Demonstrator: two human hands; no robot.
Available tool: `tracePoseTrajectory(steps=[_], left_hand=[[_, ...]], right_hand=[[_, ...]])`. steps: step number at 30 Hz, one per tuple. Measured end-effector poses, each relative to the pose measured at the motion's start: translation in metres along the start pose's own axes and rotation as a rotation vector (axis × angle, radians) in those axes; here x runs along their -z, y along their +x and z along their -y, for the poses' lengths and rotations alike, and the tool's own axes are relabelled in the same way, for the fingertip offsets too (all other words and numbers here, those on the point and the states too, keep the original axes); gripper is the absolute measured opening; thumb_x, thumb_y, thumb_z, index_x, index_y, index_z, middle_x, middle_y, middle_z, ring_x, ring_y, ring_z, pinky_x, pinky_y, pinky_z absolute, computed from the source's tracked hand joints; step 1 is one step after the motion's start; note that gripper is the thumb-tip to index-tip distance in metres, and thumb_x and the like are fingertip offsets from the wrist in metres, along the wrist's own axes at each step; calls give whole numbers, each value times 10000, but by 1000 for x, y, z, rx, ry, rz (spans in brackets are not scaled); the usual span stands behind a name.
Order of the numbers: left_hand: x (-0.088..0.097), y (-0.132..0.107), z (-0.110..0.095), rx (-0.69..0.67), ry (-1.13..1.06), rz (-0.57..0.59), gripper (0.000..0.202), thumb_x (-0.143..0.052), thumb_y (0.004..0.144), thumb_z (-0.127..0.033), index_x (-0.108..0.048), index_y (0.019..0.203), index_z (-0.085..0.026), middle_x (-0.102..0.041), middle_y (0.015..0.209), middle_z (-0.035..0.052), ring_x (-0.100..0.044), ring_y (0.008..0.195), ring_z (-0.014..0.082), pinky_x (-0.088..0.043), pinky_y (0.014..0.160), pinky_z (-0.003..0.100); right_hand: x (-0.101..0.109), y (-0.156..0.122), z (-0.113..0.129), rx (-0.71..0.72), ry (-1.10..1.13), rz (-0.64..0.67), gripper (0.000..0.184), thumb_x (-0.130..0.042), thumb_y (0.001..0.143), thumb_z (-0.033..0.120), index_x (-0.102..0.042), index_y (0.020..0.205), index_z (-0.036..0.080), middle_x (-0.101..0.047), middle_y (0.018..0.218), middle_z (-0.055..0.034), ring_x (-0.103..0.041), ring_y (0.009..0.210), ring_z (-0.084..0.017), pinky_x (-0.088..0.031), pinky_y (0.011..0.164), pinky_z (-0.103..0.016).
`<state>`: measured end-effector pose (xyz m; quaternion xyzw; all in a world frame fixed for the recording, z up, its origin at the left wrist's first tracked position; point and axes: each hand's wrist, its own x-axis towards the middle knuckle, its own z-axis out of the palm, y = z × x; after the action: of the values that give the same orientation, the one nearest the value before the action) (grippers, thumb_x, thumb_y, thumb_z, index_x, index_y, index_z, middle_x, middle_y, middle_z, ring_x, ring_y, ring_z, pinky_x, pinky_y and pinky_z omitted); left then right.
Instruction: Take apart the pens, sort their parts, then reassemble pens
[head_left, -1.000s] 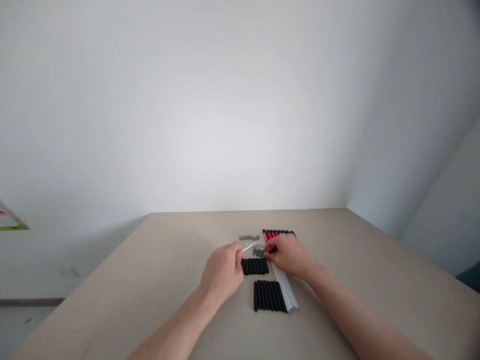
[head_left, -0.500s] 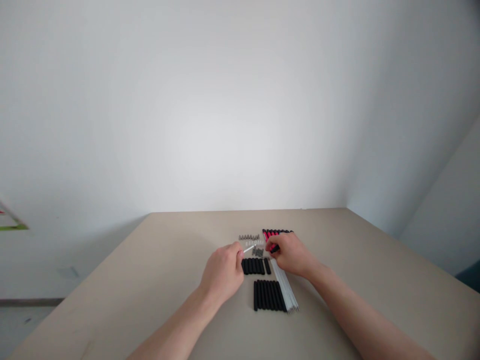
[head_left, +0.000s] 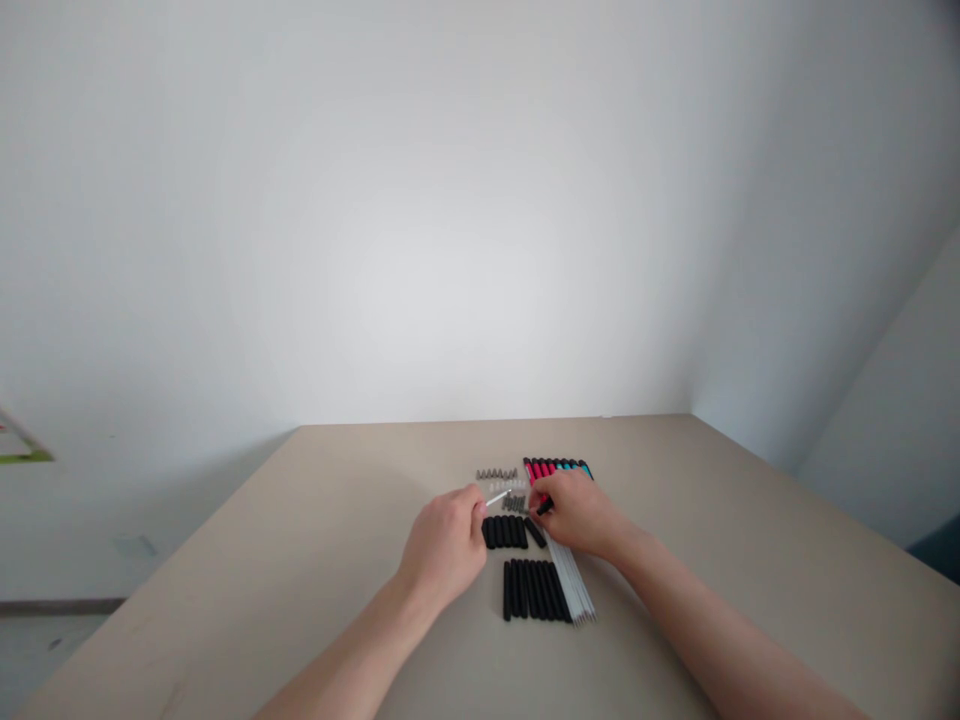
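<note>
Head view. The left hand (head_left: pixel 446 545) is closed in a pinch on a thin white plastic rod (head_left: pixel 496 496). The rod's free end points right, toward the other hand. The right hand (head_left: pixel 577 512) is closed on a small black tubular piece (head_left: pixel 545 506), held at the fingertips just above the beige desk (head_left: pixel 337 520). The two held parts are near each other but do not touch.

Parts laid out under and around the hands:
- a row of short black cylinders (head_left: pixel 504 531) between the hands, with one skewed black cylinder (head_left: pixel 535 532) at its right end;
- a row of longer black barrels (head_left: pixel 532 590) nearer the person;
- a bundle of thin white rods (head_left: pixel 571 585) touching the right side of the barrels;
- a row of pink and teal capped pieces (head_left: pixel 556 466) beyond the right hand;
- small grey metal springs (head_left: pixel 496 474) to their left.

Step in hand, as judged: the rod and the black piece are being brought together end to end. Joining them calls for aligning the rod tip with the piece's bore, which is too small to make out here. It also calls for a steady pinch in both hands and clearance from the skewed cylinder below.
</note>
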<state>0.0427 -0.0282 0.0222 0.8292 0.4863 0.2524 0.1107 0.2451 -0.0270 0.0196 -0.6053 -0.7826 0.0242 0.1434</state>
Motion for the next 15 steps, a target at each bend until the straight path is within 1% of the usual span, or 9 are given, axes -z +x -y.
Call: tracePoseTrajectory(steps=[9,11,15], left_hand=[[0,-2,-1,3,16,4,205,-404,869,-151,-489,689,-197,-580,643,-11,-502,580,129,-267,547,234],[0,-2,-1,7,19,6,206,-404,869,-150,-498,692,-198,-582,645,-11,-499,576,129,-267,545,235],[1,-2,0,9,23,21,211,-406,863,-142,-521,696,-197,-592,663,-10,-501,578,125,-273,545,232]], right_hand=[[1,-1,-2,11,-3,-17,206,-536,675,85,-687,686,225,-701,692,-11,-626,711,-185,-362,659,-250],[2,-1,-1,28,22,-59,213,-533,681,64,-680,705,216,-699,718,-15,-615,720,-179,-359,674,-249],[5,-3,3,93,98,-191,202,-526,725,46,-656,750,199,-663,714,-19,-575,709,-165,-349,703,-257]])
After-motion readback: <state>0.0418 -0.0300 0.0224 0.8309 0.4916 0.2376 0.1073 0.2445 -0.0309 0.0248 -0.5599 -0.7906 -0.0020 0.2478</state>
